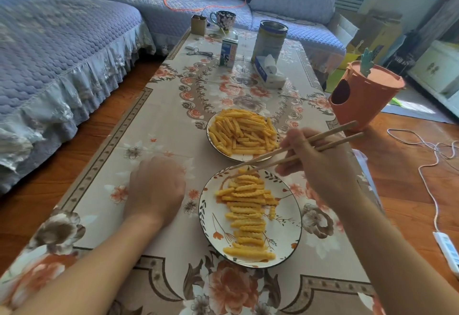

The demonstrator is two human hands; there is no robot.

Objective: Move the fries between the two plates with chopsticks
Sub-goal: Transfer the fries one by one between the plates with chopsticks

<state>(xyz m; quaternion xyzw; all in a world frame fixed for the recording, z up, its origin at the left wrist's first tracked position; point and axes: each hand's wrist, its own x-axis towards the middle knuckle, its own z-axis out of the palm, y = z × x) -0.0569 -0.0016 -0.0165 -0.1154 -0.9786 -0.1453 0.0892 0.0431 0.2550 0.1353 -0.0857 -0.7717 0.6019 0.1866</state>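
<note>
Spreading under everything, the table (159,125) carries two plates set close, one behind the other, likely so each carry stays short. On the far plate (211,140) the fries (242,132) lie in a loose heap; on the near plate (285,237) a second lot of fries (248,215) lies crosswise in a tidy column, which suggests they are being laid down one at a time. Beside the near plate the left hand (155,190) rests on the cloth, knuckles up and fingers curled under; it holds nothing that can be seen, and it is blurred. The right hand (315,163) grips the chopsticks (293,152) near their upper ends, fingers curled round them, giving reach across both plates. Their tips sit nearly together over the top of the column, just at the topmost fry (244,172); whether they pinch it or merely touch it I cannot tell.
</note>
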